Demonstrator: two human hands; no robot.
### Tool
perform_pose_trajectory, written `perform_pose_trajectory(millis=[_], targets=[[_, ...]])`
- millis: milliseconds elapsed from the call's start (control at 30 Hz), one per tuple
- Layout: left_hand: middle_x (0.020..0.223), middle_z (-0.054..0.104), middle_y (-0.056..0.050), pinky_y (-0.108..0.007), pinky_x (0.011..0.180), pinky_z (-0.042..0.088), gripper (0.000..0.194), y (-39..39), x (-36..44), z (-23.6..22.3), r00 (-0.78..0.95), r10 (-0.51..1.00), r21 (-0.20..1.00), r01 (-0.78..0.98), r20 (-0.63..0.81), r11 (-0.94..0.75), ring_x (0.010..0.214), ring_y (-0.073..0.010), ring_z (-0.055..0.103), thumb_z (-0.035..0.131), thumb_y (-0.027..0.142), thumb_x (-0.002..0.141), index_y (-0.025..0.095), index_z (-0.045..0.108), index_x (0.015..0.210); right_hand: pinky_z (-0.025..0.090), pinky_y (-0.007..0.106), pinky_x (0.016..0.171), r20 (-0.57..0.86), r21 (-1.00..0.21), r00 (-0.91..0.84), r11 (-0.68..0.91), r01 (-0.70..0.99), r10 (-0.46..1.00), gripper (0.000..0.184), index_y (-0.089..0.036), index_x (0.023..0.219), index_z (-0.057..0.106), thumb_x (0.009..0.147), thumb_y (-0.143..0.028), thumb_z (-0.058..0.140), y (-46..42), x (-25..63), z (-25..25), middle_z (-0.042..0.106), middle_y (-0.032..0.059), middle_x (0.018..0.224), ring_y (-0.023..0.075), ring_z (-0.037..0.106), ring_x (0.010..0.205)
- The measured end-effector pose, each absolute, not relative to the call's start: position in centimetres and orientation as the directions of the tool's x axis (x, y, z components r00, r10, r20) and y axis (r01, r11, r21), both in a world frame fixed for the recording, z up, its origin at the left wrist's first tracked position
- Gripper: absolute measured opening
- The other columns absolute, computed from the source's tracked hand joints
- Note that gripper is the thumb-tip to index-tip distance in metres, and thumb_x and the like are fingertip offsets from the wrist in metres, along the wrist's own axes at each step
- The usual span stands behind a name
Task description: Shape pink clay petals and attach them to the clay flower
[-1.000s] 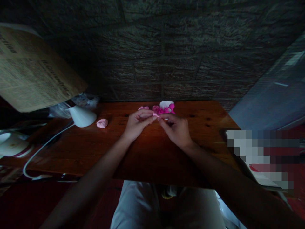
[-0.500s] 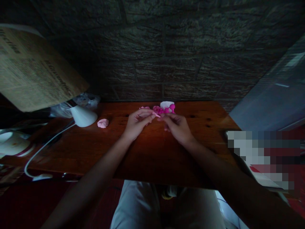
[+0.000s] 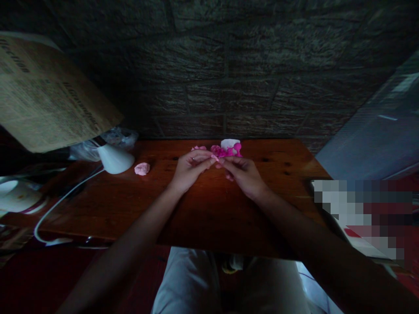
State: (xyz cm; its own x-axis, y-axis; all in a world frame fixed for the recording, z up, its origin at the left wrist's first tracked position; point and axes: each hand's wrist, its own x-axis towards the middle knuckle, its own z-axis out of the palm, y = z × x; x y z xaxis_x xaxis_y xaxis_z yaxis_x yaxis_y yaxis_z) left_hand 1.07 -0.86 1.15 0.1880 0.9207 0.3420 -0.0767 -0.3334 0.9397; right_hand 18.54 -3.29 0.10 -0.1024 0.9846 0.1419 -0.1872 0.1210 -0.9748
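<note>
My left hand (image 3: 193,168) pinches a small light-pink piece of modelling clay (image 3: 214,158) between thumb and fingertips. From the other side my right hand (image 3: 241,172) closes its thumb and forefinger on the same piece, its other fingers curled beneath. Just behind the fingers lie bright pink shaped clay pieces (image 3: 229,151), partly on a white sheet (image 3: 230,142). A paler pink flower-like piece (image 3: 200,148) shows beyond my left hand, half hidden by it. Farther left, a rough pink clay lump (image 3: 142,168) rests alone on the wooden table (image 3: 209,209).
A lamp with a white base (image 3: 115,159) and newsprint-patterned shade (image 3: 55,96) stands at the left, its white cord (image 3: 54,207) curving over the table edge. A white cup (image 3: 18,196) sits at far left. A dark brick wall (image 3: 203,74) borders the back; a blurred-out object (image 3: 353,213) lies right.
My right fingertips drew slightly off the small clay piece half a second ago and now press on it again. My left hand keeps its pinch almost in place.
</note>
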Motion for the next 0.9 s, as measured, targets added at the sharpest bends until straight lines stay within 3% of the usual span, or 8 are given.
perform_pose_trajectory(millis=[700, 900], targets=[[0.091, 0.078, -0.005, -0.027, 0.067, 0.055, 0.023, -0.8, 1.0, 1.0, 0.204, 0.911, 0.933, -0.059, 0.359, -0.355, 0.076, -0.0144, 0.07, 0.087, 0.034, 0.071, 0.02, 0.075, 0.084, 0.043, 0.021, 0.048, 0.215, -0.972, -0.109, 0.202, -0.12, 0.97, 0.036, -0.019, 0.094, 0.079, 0.078, -0.052, 0.076, -3.3, 18.4, -0.2, 0.078, 0.0046, 0.089, 0.008, 0.056, 0.057], [0.09, 0.079, -0.005, -0.023, 0.057, 0.05, 0.025, -0.3, -0.3, 1.5, 0.139, 0.911, 0.921, -0.03, 0.388, -0.388, 0.07, -0.0131, 0.068, 0.087, 0.033, 0.071, 0.02, 0.076, 0.088, 0.046, 0.021, 0.048, 0.178, -0.978, -0.071, 0.169, -0.12, 0.981, 0.038, -0.02, 0.1, 0.078, 0.077, -0.05, 0.077, -3.3, 18.4, -0.3, 0.078, 0.0062, 0.094, 0.0097, 0.059, 0.061]])
